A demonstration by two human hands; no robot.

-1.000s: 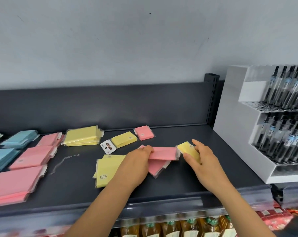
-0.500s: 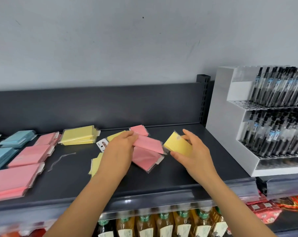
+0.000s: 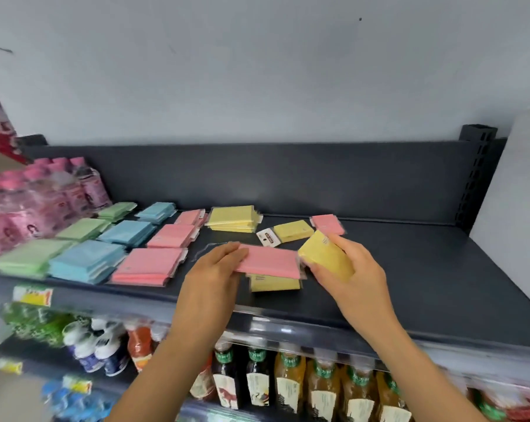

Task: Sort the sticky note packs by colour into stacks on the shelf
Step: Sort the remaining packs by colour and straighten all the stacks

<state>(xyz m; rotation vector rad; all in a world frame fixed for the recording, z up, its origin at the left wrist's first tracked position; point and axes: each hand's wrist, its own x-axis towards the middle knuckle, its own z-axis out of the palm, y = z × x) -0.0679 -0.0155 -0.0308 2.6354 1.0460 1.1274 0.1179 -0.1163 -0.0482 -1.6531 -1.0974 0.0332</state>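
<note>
My left hand (image 3: pixel 218 266) holds a pink sticky note pack (image 3: pixel 271 263) by its left end, lifted over the dark shelf (image 3: pixel 425 269). My right hand (image 3: pixel 345 266) grips a small yellow pack (image 3: pixel 324 254) beside the pink one's right end. A yellow pack (image 3: pixel 274 283) lies under the held pink one. Behind lie a yellow pack with a white label (image 3: pixel 292 230) and a small pink pack (image 3: pixel 329 224). Sorted stacks stand to the left: yellow (image 3: pixel 233 218), pink (image 3: pixel 149 266), blue (image 3: pixel 85 261), green (image 3: pixel 32 257).
Pink bottles in plastic wrap (image 3: pixel 29 202) stand at the shelf's far left. A white display stand (image 3: pixel 513 208) borders the right end. Bottled drinks (image 3: pixel 288 385) fill the lower shelf. A thin plastic strip (image 3: pixel 204 251) lies near the pink stacks.
The view has swung left, showing the green and blue stacks. My left hand has carried the pink pack leftward off the shelf pile; my right hand still holds the yellow pack.
</note>
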